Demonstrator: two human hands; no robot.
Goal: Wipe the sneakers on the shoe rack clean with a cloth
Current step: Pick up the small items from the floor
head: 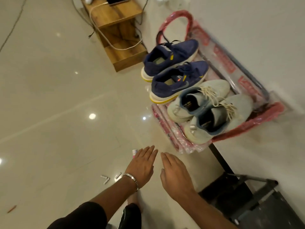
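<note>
Sneakers (pixel 189 90) sit on plastic-wrapped shoe rack (pixel 257 119), far right against the wall. Left hand (pixel 142 166) and right hand (pixel 175 174) flat, empty. No cloth visible. Risks: loose wrap slips, laces snag.

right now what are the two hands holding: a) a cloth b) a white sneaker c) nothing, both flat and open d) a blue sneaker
c: the left hand and the right hand are both spread flat and empty above the floor, short of the white sneakers and the blue sneakers on the shoe rack; no cloth is in view.
</note>
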